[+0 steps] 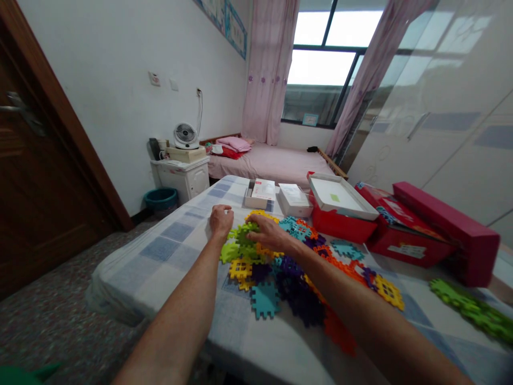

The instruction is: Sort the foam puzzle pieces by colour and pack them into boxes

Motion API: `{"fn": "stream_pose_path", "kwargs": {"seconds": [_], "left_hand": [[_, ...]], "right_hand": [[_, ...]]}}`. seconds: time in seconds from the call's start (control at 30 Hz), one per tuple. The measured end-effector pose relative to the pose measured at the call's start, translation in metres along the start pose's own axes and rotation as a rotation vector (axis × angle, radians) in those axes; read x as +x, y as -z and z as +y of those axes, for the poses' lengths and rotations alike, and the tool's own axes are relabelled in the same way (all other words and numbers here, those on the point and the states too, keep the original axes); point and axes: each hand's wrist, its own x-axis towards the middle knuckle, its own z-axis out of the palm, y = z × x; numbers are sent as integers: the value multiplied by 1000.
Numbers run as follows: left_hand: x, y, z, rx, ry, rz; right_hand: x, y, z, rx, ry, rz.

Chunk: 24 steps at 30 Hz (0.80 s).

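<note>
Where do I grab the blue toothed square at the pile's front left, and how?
Probably pinch the blue square by its front edge, coming from the near side: it seems to lie flat on the cloth, that edge free, while purple pieces crowd its right.

Right hand [267,231] at green pieces [241,236]

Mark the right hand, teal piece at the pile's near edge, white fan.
Right hand [270,233], head view: back of hand.
Teal piece [265,299], head view: flat middle.
White fan [185,135], head view: front grille.
</note>
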Motion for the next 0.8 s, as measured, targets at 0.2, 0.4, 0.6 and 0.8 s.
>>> {"fn": "stream_pose_path", "kwargs": {"seconds": [0.2, 0.4, 0.6, 0.8], "left_hand": [[-1, 4, 2, 42, -11, -16], [-4, 10, 6, 79, -19, -84], [4, 4, 4, 139, 41, -91], [12, -5, -11, 244, 42, -68]], "right_hand": [[-23, 20, 12, 834, -191, 269], [-113, 70, 56, 873, -292, 490], [-244, 124, 137, 518, -615, 958], [-338, 160, 192, -134, -1022, 1274]]}}
